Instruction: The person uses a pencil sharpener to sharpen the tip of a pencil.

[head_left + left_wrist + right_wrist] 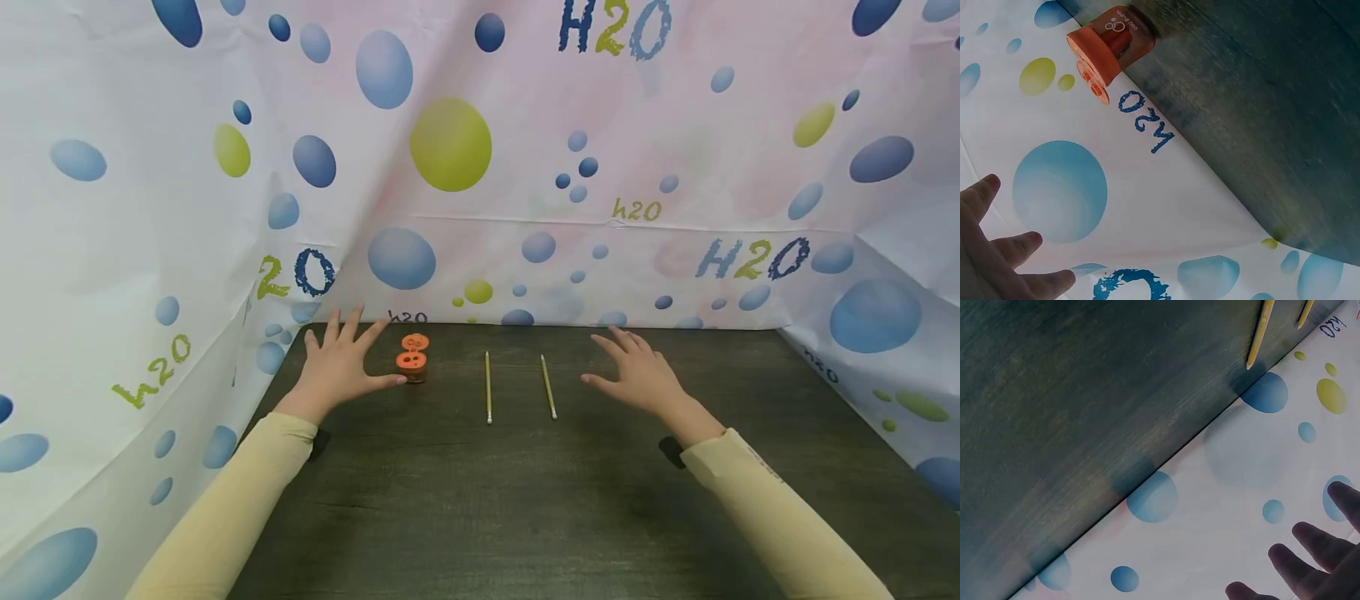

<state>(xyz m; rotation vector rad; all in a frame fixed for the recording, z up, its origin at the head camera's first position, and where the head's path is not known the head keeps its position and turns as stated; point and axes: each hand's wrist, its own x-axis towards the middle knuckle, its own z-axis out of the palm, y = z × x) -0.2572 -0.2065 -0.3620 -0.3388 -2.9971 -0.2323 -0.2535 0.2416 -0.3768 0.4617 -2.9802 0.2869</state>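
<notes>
Two hands are held out over the tabletop (450, 508) in the head view. The left hand (337, 367) has its fingers spread wide and holds nothing; its thumb tip is right by the orange sharpener (412, 361), but I can't tell if they touch. The sharpener stands upright on the tabletop, with its lid (415, 342) flipped up and two holes showing on top. It looks light and hard, like plastic, and the smooth sides may be a bit slippery, so the sides are a good place to pinch. The left pencil (488, 387) and the right pencil (549, 387) lie apart in the middle. They look thin, stiff and light, and they could roll or snap, so the middle is the best spot to hold. The right hand (637, 371) is near the right pencil, with its fingers apart and nothing in them. In the left wrist view, the sharpener's cup (1138, 40) is see-through and has white marks on it. A darker orange part sits inside; I can't tell if there are any shavings. In the right wrist view, the right hand's fingers are spread, well apart from both pencils, with the patterned sheet (1210, 550) behind.
</notes>
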